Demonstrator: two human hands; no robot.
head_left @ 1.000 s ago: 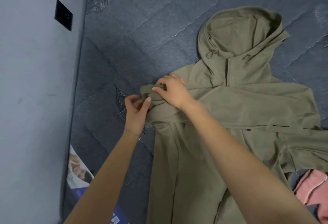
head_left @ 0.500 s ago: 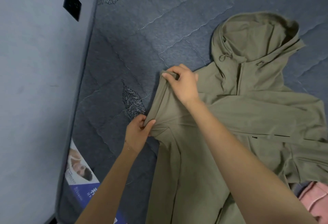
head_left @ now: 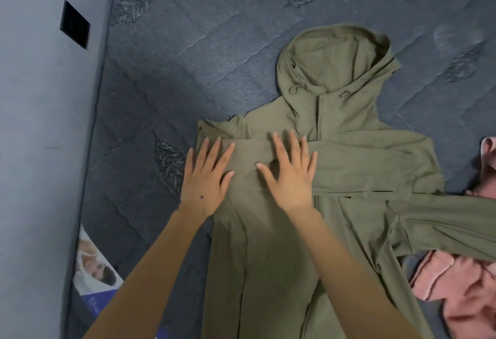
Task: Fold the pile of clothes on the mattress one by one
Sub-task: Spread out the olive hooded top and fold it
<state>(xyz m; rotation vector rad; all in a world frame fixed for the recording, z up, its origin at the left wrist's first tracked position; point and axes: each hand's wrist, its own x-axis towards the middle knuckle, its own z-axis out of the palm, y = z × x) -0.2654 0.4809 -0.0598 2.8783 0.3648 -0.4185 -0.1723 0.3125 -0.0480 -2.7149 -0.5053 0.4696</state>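
An olive green hooded jacket lies flat on the dark grey quilted mattress, hood pointing away from me. One sleeve is folded across its chest. My left hand lies flat with spread fingers on the jacket's left shoulder edge. My right hand presses flat on the folded sleeve beside it. The other sleeve stretches out to the right over pink clothing.
Pink garments lie crumpled at the right edge, partly under the green sleeve. A grey wall with a black switch plate runs along the left. A printed label shows on the mattress's left side.
Both hands let go of the sleeve cuff they were pinching and now lie flat on the jacket. The folded sleeve end has been laid down on the left shoulder.
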